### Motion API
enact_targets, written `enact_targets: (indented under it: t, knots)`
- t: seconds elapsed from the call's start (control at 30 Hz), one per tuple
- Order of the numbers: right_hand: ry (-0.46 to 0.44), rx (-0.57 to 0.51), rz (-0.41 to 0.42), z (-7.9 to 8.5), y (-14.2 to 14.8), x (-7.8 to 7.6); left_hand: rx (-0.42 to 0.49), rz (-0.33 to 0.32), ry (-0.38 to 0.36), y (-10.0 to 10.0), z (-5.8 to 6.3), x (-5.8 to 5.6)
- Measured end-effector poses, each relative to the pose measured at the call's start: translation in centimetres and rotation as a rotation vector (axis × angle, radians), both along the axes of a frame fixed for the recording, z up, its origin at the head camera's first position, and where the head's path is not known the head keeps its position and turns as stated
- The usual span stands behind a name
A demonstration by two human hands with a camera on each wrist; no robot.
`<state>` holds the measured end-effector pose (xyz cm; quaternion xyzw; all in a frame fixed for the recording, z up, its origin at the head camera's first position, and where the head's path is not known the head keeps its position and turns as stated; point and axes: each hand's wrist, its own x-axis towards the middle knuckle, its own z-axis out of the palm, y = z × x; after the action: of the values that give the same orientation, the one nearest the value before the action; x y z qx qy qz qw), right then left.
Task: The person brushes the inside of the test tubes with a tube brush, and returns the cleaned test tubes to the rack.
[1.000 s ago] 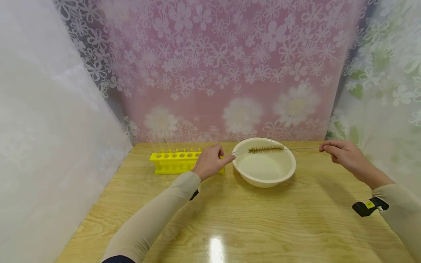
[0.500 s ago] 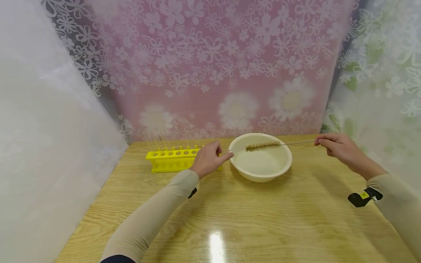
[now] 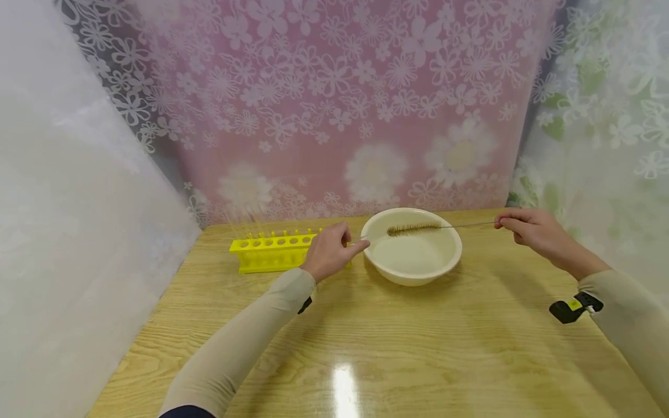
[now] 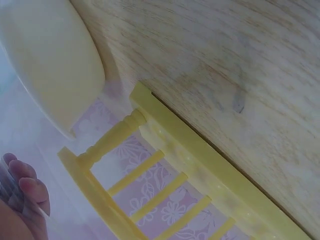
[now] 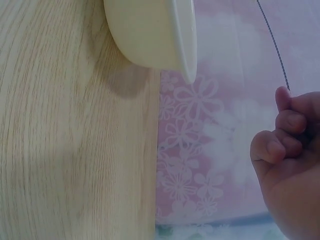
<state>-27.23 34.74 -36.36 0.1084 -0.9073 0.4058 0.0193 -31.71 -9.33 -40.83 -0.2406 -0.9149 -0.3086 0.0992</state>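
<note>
My left hand (image 3: 329,252) grips a clear glass tube (image 4: 42,212), hard to make out, between the bowl and the rack. Bristles of a brown test tube brush (image 3: 414,229) lie level over the cream bowl (image 3: 413,278), in line with the tube. Whether the brush tip is inside the tube, I cannot tell. To the right of the bowl, my right hand (image 3: 538,232) pinches the brush's twisted wire handle (image 5: 274,42) between thumb and finger, the other fingers curled. A yellow test tube rack (image 3: 266,261) is partly hidden behind my left hand.
Several clear tubes (image 3: 245,217) stand upright at the rack's left end. Under everything is a wooden table (image 3: 407,354). A flowered pink curtain (image 3: 334,116) hangs behind, and pale sheets close off both sides.
The head view has shifted slightly, so everything sits higher and further left. My right hand and the brush have come a little closer to my left hand. Both grips look the same.
</note>
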Motion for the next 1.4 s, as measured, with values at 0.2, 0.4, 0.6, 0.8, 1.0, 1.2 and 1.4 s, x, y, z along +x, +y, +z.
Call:
enact_targets:
  t: [0.2,0.4,0.6,0.8,1.0,1.2,1.4]
  knots:
    - [-0.009,-0.02,0.023,0.1,-0.3,-0.2,-0.011,0.005,0.037,-0.1,0.1,0.0]
    - [-0.004,0.003,0.059,-0.1,-1.6,-0.4,-0.016,-0.005,0.049,0.0,-0.2,0.3]
    - [0.024,-0.001,0.093,0.2,-4.0,-0.7,-0.048,-0.007,0.054,0.7,-0.5,0.5]
    - [-0.022,0.008,0.151,-0.2,-6.3,-1.1,-0.055,-0.002,0.061,0.9,-0.6,0.7]
    - [-0.004,0.005,0.159,-0.8,-8.6,-1.5,-0.046,-0.002,0.039,1.2,-0.5,0.9]
    - [0.034,-0.002,0.208,-1.5,-11.7,-1.7,-0.06,-0.027,0.052,2.2,-0.2,1.1]
    - [0.03,-0.023,0.263,-2.1,-14.0,-1.7,-0.085,-0.024,0.073,3.1,-0.2,1.3]
